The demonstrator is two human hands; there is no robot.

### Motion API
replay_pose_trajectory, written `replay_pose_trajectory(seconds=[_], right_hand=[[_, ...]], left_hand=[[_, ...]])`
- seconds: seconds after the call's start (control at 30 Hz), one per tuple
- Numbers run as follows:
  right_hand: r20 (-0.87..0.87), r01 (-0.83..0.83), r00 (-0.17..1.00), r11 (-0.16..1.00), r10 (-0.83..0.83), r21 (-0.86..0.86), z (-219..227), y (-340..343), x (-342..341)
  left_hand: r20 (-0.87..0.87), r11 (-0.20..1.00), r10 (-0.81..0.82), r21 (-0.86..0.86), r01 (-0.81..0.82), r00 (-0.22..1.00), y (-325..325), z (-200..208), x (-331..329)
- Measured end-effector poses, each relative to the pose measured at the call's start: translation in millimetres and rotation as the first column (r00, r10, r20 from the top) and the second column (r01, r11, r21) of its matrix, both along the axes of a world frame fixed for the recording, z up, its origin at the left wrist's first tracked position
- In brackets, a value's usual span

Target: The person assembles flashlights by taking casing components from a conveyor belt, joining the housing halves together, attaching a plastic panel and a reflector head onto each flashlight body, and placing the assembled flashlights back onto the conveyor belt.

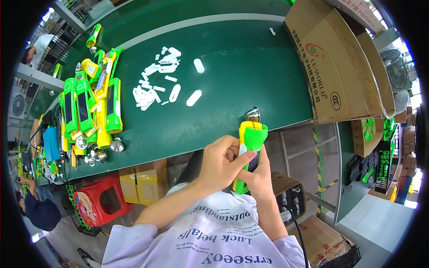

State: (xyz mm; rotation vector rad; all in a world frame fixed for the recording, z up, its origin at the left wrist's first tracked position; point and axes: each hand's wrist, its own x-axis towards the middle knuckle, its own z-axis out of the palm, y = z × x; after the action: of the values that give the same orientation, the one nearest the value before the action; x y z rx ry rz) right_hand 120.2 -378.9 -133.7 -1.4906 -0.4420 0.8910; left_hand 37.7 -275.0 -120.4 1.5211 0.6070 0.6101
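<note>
Both hands are closed around a green and yellow flashlight (254,137) at the table's near edge, its open head pointing away from me. A shiny reflector (253,113) sits loose just beyond the head, with thin wire between them. My left hand (220,157) grips the flashlight's left side, its thumb lying across the body near a dark panel. From the right and below, my right hand (259,175) wraps the lower body. Some fingertips are hidden behind the flashlight. White plastic parts (168,68) lie scattered on the green table (214,44), including a separate oval cover (194,98).
Several similar flashlights (85,102) are heaped at the table's left, some with reflectors hanging out. A large cardboard box (330,67) stands at the right. Below the table are a red stool (100,201) and taped cartons (149,183). Another person (40,210) is at far left.
</note>
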Motion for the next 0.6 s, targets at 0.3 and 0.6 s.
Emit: replay_pose_trajectory(seconds=[0.3,0.6], right_hand=[[0.132,0.028,0.991,0.997,-0.018,-0.074,3.4,-7.4,-12.5],[0.509,-0.044,0.859,0.998,0.063,-0.049,6.0,-10.2,-14.8]], left_hand=[[-0.051,0.983,-0.017,0.179,0.026,0.999,1.4,4.7,-8.7],[0.096,0.911,-0.028,0.411,-0.014,0.995,9.3,16.5,-10.9]])
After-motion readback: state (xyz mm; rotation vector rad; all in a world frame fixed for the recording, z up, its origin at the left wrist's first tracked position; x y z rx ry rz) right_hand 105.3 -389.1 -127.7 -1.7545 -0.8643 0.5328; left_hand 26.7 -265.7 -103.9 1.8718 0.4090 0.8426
